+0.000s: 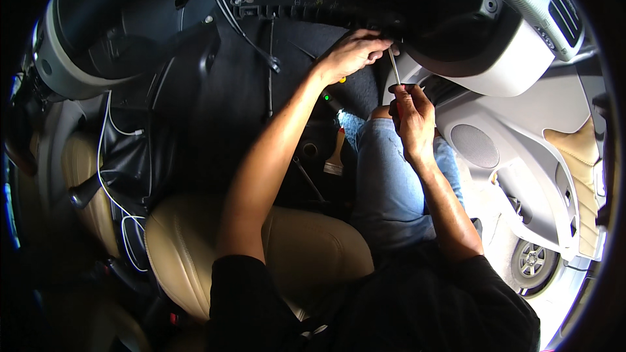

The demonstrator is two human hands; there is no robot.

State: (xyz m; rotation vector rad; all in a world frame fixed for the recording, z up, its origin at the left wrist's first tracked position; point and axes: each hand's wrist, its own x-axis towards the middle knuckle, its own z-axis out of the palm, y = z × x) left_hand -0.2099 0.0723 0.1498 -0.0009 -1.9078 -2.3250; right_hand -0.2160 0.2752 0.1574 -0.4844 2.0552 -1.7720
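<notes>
My right hand (415,120) is wrapped round the handle of a screwdriver (394,68). Its thin metal shaft points up toward the underside of the dashboard (473,52). Beside the tip, my left hand (352,57) reaches in with its fingers bent and pressed together. Whatever those fingers pinch is too small or hidden to make out. The spot where the screwdriver's tip ends lies in shadow under the dash.
A paintbrush (336,153) and a wrench (308,180) lie low by the tan seat (316,241). Dark cables (251,39) dangle under the dash; a white cable (99,150) runs at left. The open door (528,133) is at right.
</notes>
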